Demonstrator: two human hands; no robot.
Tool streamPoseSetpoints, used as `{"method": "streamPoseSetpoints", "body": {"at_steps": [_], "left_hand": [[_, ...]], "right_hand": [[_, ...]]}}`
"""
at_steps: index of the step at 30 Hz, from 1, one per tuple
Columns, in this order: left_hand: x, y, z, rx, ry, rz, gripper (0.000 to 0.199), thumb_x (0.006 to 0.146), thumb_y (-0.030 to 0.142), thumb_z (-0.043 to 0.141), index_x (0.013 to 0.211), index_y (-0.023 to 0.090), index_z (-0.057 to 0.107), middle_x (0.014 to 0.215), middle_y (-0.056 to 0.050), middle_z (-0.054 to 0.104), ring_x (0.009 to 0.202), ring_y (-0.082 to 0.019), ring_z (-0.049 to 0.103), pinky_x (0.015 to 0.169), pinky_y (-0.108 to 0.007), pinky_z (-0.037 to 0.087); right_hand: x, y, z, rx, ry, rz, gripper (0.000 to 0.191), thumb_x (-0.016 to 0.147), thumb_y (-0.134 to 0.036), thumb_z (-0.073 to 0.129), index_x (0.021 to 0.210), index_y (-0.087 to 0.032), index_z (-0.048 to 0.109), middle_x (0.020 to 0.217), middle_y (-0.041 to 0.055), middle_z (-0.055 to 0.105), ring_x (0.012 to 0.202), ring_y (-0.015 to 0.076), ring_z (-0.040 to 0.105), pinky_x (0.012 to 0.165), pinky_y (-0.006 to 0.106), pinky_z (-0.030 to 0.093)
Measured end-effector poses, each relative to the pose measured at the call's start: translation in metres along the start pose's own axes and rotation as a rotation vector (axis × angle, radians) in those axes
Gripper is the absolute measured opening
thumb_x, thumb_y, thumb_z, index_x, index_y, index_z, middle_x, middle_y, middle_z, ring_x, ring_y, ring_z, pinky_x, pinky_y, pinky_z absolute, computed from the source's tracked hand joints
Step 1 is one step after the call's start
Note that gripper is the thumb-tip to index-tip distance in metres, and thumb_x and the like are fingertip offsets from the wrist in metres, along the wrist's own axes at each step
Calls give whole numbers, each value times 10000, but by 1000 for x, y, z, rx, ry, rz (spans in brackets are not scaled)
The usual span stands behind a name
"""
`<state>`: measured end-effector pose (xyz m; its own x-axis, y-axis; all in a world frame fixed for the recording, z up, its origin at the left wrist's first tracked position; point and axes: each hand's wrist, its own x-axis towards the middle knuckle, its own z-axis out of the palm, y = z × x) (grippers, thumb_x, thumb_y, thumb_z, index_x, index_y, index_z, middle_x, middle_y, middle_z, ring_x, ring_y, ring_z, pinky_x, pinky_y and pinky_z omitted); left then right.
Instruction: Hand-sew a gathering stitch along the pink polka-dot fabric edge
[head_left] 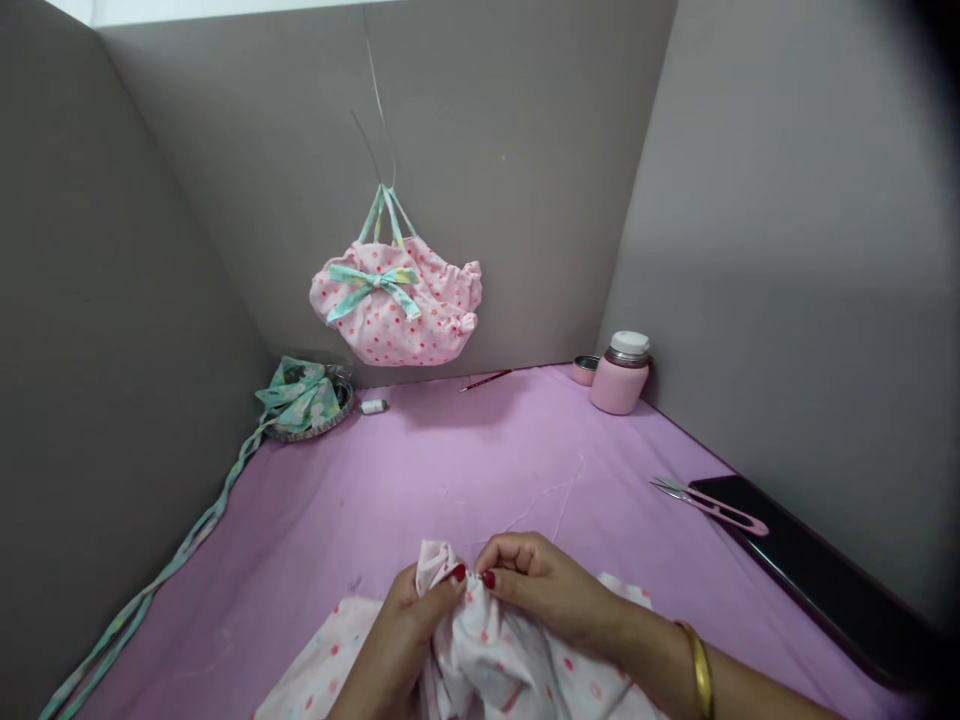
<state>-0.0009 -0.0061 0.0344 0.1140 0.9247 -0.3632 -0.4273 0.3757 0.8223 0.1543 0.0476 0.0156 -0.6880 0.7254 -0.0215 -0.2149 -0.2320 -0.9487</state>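
A white cloth with pink and red dots (487, 655) lies bunched at the front middle. My left hand (416, 615) grips its gathered upper edge between thumb and fingers. Close beside it, my right hand (529, 578) pinches the same edge, thumb against bent forefinger; a needle cannot be made out there. From near the fingers a thin pale thread (559, 487) runs loosely over the purple tablecloth (435, 470). A gold bangle circles the right wrist.
Pink snips (716, 508) rest partly on a black case (817, 580) at right. Behind stand a pink jar (619, 378) and its small lid (584, 370). A dotted bag (405, 310) hangs centrally. Back left are a thread spool (373, 407) and a basket (311, 432) with green fabric (298, 392).
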Motion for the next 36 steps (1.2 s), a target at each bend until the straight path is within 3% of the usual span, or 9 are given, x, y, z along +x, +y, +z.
{"method": "streamPoseSetpoints", "body": {"at_steps": [4, 12, 19, 29, 36], "left_hand": [[1, -2, -3, 12, -26, -20, 229, 679, 304, 701, 675, 134, 547, 602, 8, 489, 563, -125, 478, 542, -224, 366], [8, -6, -7, 184, 147, 72, 249, 677, 346, 683, 673, 146, 535, 600, 6, 521, 566, -138, 488, 531, -229, 372], [4, -2, -2, 258, 198, 105, 184, 693, 308, 629, 697, 153, 530, 601, 0, 538, 553, -138, 484, 527, -232, 386], [4, -2, -1, 329, 214, 145, 180, 700, 313, 603, 682, 160, 510, 607, 8, 520, 567, -137, 467, 540, -226, 387], [5, -1, -2, 496, 246, 260, 135, 694, 261, 583, 646, 156, 514, 594, 12, 488, 567, -137, 433, 527, -217, 373]], "right_hand": [[-1, 2, 0, -46, -10, -17, 240, 779, -346, 645, 792, -110, 601, 686, -9, 526, 597, 69, 421, 577, 188, 319], [-3, -2, 6, -223, 63, -26, 258, 825, -383, 562, 883, -138, 623, 653, -11, 529, 572, 88, 430, 556, 201, 341], [-4, -8, 7, -267, 87, -64, 222, 812, -320, 565, 844, -133, 680, 707, 21, 603, 634, 117, 500, 626, 232, 384], [-2, -7, 5, -252, 105, -54, 172, 787, -229, 560, 841, -126, 687, 721, 29, 632, 650, 126, 530, 637, 234, 391], [-2, -8, 4, -351, 121, -50, 195, 789, -215, 527, 849, -125, 689, 723, 35, 640, 641, 132, 533, 616, 229, 397]]}}
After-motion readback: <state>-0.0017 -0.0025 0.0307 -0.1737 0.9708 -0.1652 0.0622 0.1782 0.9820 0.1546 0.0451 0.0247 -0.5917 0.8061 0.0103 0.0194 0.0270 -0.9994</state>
